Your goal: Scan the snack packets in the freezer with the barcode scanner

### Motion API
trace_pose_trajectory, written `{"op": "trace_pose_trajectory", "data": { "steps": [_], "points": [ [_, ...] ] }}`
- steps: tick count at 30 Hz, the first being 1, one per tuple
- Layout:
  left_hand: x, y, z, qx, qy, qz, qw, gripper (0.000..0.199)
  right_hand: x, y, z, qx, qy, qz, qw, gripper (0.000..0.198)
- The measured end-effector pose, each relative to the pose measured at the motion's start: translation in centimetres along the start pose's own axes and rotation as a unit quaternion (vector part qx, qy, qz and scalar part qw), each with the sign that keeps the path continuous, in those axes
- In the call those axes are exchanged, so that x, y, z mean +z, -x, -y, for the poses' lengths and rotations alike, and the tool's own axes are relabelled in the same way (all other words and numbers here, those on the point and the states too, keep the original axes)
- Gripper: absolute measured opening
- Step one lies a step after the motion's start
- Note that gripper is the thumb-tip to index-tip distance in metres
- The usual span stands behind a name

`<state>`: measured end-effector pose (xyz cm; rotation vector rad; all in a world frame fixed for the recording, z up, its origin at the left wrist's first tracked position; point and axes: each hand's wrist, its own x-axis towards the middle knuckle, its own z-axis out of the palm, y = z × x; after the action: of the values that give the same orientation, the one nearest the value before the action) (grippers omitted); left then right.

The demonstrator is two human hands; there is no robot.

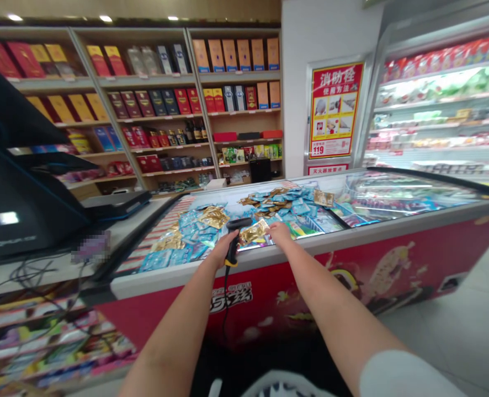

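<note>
My left hand [223, 249] is wrapped round the grip of a black and yellow barcode scanner [239, 223], its cord hanging down the freezer front. In my right hand [278, 230], a shiny gold packet [254, 231] is pinched by its right end, close to the scanner's head. Below both hands is the glass top of a chest freezer [153, 275]. Blue packets [195, 229] and gold packets [213, 216] lie in a loose pile on the left of the glass. Another pile of blue and brown-gold packets [275, 201] spreads behind my right hand.
A counter [62, 270] with a black checkout terminal [16, 182] and tangled cables stands at the left. Shelves of boxed goods [223, 55] line the back wall. A lit refrigerated display [443, 110] is at the right, beside a red fire-hydrant notice [336, 110].
</note>
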<state>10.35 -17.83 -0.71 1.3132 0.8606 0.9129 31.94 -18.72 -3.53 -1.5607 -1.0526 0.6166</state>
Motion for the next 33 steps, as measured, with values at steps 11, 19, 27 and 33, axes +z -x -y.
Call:
{"op": "trace_pose_trajectory", "data": {
  "steps": [11,19,27,33],
  "points": [
    [0.6,0.7,-0.5,-0.001,-0.029,0.001,1.000,0.042,0.7,-1.0,-0.8,0.018,-0.151,-0.021,0.988,0.008],
    [0.4,0.5,-0.2,0.022,-0.029,0.011,0.999,0.042,0.9,-1.2,-1.5,-0.006,-0.074,-0.034,0.997,0.008],
    [0.5,1.0,0.0,0.038,-0.028,-0.001,0.999,0.042,0.6,-0.8,-0.3,0.045,-0.147,-0.053,0.987,0.011],
    [0.6,1.5,0.5,0.085,0.018,-0.030,0.996,0.042,3.2,-0.4,1.5,0.042,-0.325,-0.026,0.944,0.015]
  ]
}}
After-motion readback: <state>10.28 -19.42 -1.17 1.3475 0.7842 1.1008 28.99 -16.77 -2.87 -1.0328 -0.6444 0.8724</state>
